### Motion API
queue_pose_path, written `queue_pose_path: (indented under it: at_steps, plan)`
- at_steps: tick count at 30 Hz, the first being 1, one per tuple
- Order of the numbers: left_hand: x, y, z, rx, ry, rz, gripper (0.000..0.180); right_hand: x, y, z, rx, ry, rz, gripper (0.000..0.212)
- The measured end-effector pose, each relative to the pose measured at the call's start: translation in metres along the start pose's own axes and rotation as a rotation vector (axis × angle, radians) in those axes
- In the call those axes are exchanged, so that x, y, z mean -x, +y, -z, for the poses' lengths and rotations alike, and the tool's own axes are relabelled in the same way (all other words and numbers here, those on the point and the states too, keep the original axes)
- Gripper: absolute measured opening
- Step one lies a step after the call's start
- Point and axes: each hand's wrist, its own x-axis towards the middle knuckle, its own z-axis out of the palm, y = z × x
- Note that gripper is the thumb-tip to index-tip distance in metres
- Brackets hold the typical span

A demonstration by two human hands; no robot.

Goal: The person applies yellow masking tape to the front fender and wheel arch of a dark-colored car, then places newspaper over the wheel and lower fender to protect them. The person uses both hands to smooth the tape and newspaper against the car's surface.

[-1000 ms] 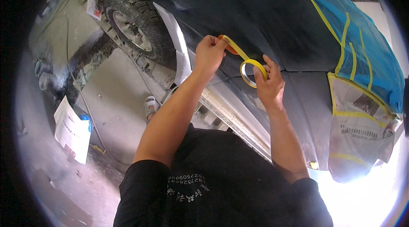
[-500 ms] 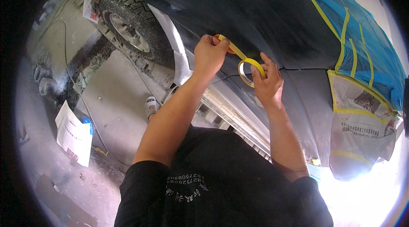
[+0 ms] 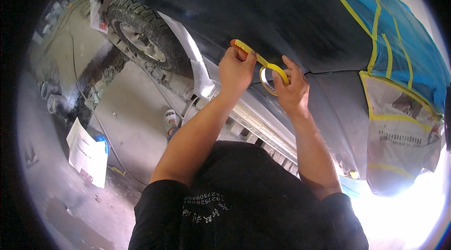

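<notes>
A roll of yellow masking tape (image 3: 263, 81) is in my right hand (image 3: 295, 89), the thumb over its rim and the index finger stretched out. From the roll a short strip of tape runs up and left to an orange oval piece (image 3: 238, 49), which looks like a side lamp on the dark car panel (image 3: 277, 20). Yellow tape covers part of the oval's upper edge. My left hand (image 3: 237, 70) is closed at the lower side of the oval, thumb and fingertips pinching the strip. Part of the oval is hidden by these fingers.
A wheel (image 3: 143, 38) stands at the upper left, with white sheeting (image 3: 188, 43) along the arch. Blue film (image 3: 404, 38) and taped newspaper (image 3: 394, 142) cover the car at the right. A hose (image 3: 96, 118) and a paper sheet (image 3: 89, 156) lie on the floor.
My left hand has slid slightly right along the tape, uncovering more of the orange oval and the tape on it. The right hand still holds the roll, and the view has shifted a little.
</notes>
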Motion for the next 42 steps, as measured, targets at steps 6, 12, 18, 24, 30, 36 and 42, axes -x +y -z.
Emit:
queue_pose_path:
  at_steps: [6, 12, 18, 24, 30, 36, 42]
  plan:
    - [0.000, 0.003, -0.003, 0.042, -0.039, 0.062, 0.025, 0.003, 0.007, -0.001, -0.025, 0.067, 0.155, 0.044]
    - [-0.005, -0.012, -0.006, 0.109, -0.075, 0.044, 0.024, 0.014, 0.026, 0.011, -0.097, 0.039, 0.259, 0.038]
    - [0.000, -0.008, -0.007, 0.095, -0.057, 0.009, 0.025, 0.027, 0.051, 0.013, -0.056, 0.148, 0.506, 0.028]
    - [-0.002, -0.011, -0.007, -0.121, -0.049, -0.070, 0.026, 0.031, 0.061, 0.000, 0.006, 0.100, 0.510, 0.036]
    - [-0.001, -0.007, -0.007, -0.202, -0.049, -0.207, 0.022, 0.032, 0.061, -0.017, -0.031, 0.102, 0.441, 0.042]
    - [-0.003, -0.007, -0.004, -0.125, -0.098, -0.093, 0.022, 0.035, 0.063, -0.034, -0.102, 0.074, 0.406, 0.038]
    - [0.003, 0.000, -0.002, -0.341, -0.102, -0.224, 0.026, 0.039, 0.059, -0.048, -0.078, 0.043, 0.327, 0.035]
